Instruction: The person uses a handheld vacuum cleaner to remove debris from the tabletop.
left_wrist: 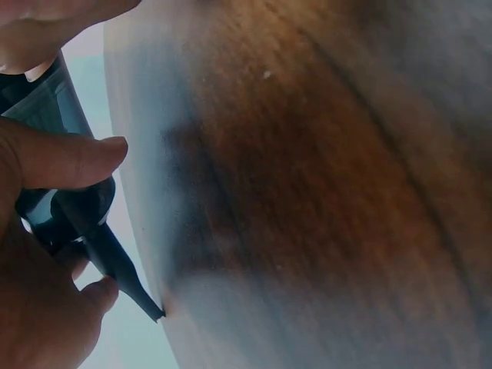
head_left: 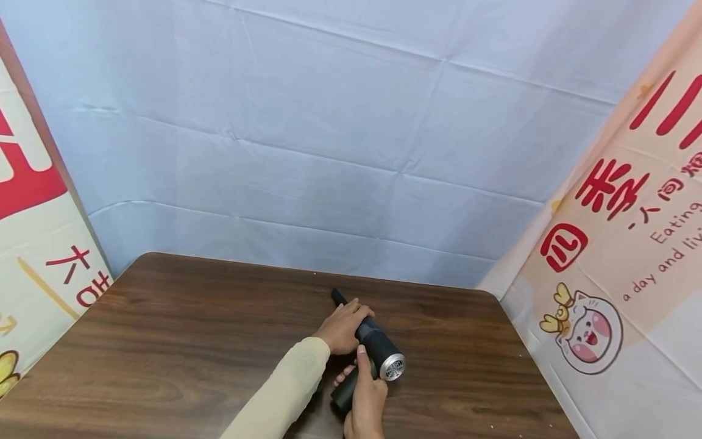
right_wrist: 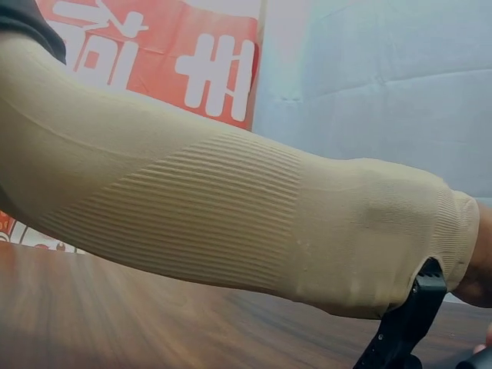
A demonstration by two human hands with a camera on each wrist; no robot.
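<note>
A black handheld vacuum cleaner (head_left: 381,349) with a silver vented end lies at a slant over the table, its narrow nozzle (head_left: 337,297) toward the back edge. My left hand (head_left: 341,327) grips its front part from the left. Close up in the left wrist view, the thumb (left_wrist: 73,159) crosses the smoky clear dust cup (left_wrist: 58,108), and the thin nozzle (left_wrist: 127,273) slants downward. My right hand (head_left: 366,399) grips the dark handle (head_left: 344,395), thumb pointing up along it. Most of the right hand is hidden in the right wrist view.
The brown wooden table (head_left: 181,341) has rounded back corners. Behind it hangs a pale blue cloth (head_left: 307,134), with printed banners (head_left: 598,262) at both sides. A beige sleeve (right_wrist: 231,215) with a black wrist mount (right_wrist: 407,323) fills the right wrist view.
</note>
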